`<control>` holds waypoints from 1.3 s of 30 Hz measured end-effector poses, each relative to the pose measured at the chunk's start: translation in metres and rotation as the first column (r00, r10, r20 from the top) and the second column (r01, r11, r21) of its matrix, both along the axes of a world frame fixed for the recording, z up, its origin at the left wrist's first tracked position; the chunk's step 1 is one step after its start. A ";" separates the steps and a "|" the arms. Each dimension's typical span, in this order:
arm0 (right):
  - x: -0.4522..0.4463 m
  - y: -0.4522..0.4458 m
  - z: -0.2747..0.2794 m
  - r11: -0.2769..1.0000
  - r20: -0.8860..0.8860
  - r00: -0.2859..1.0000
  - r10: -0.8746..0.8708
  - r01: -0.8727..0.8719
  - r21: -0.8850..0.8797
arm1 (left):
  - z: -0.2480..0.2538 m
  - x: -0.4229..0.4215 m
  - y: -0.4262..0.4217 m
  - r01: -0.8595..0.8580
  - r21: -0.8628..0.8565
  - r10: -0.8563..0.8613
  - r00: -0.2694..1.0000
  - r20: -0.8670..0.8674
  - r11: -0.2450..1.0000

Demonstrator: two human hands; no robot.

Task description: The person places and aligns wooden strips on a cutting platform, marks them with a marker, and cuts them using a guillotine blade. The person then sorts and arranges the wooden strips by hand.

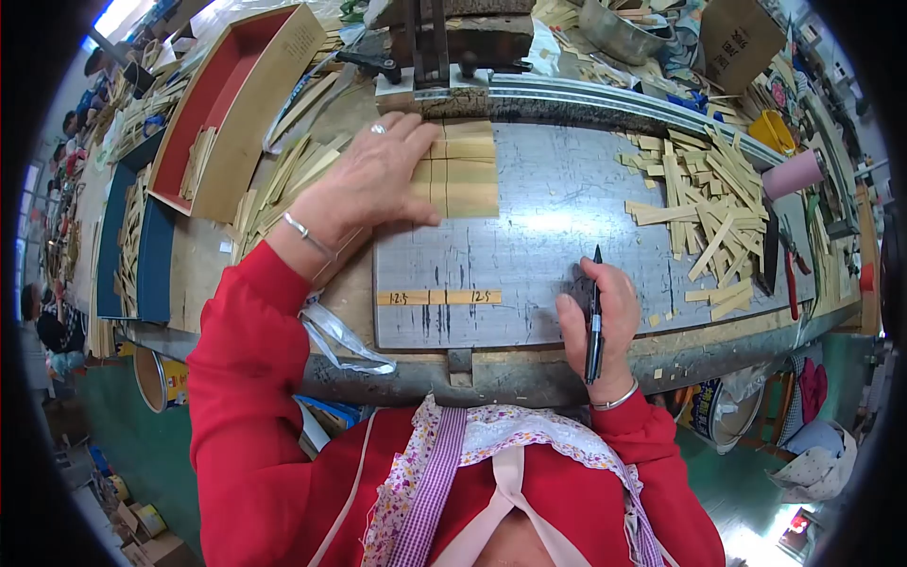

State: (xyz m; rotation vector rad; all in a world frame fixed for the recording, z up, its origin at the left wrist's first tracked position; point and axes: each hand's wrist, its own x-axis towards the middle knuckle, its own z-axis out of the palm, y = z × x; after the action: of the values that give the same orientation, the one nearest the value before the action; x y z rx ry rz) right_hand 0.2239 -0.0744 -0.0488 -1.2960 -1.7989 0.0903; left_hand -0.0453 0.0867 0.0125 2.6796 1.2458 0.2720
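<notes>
My left hand (380,175), fingers stretched out, rests against the left part of a row of flat bamboo strips (468,170). The strips lie side by side on a grey metal work plate (548,274), with dark pen lines drawn across them. A black marker pen (594,326) is held in my right hand (616,317), its tip pointing away from me over the plate. Nearer to me lies a single marked bamboo strip (463,297) with "12.5" written toward its right end. Part of the row is hidden under my left hand.
Loose bamboo strips (709,203) are heaped on the plate's right side, near a pink roll (792,175) and red-handled pliers (792,283). A metal rail (605,93) and clamp block (453,94) bound the back. Left stand a red-lined box (269,90) and a blue box (146,255).
</notes>
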 end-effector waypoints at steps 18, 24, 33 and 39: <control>-0.005 0.001 -0.004 0.999 -0.041 0.999 -0.019 0.021 0.040 | -0.007 0.032 0.024 -0.205 -0.211 0.156 0.962 -0.226 0.956; -0.003 0.001 -0.006 0.999 -0.040 0.999 -0.032 0.032 0.004 | 0.000 0.033 -0.001 -0.157 -0.240 0.130 0.984 -0.124 0.958; -0.006 0.003 -0.008 0.998 -0.031 0.998 -0.057 0.057 0.016 | -0.002 0.043 -0.022 -0.189 -0.194 0.165 0.977 -0.132 0.963; -0.006 0.003 -0.009 0.998 -0.042 0.997 -0.059 0.060 0.037 | -0.011 0.046 -0.041 -0.180 -0.153 0.187 0.982 0.027 0.972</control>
State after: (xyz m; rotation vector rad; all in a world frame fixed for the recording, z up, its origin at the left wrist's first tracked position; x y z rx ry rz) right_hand 0.2179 -0.0718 -0.0577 -1.3106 -1.7185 0.0494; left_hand 0.0008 0.0453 0.0015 2.4244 1.4428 0.2455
